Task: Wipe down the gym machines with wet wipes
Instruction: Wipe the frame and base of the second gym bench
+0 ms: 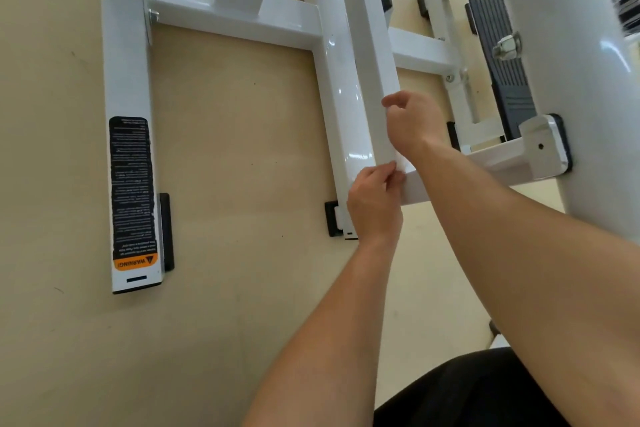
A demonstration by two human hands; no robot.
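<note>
Nearest, at the bottom right, is dark clothing, with both bare forearms reaching away from it. The left hand has its fingers curled, pinching the near end of a white wipe. Just beyond it, the right hand is also curled and pinches the wipe's far part. The wipe lies against the near end of a slanted white bar and is hard to tell from it. Below lies the beige floor. On the left, a white leg bears a black warning label. Far right stand a grey footplate and a white column.
</note>
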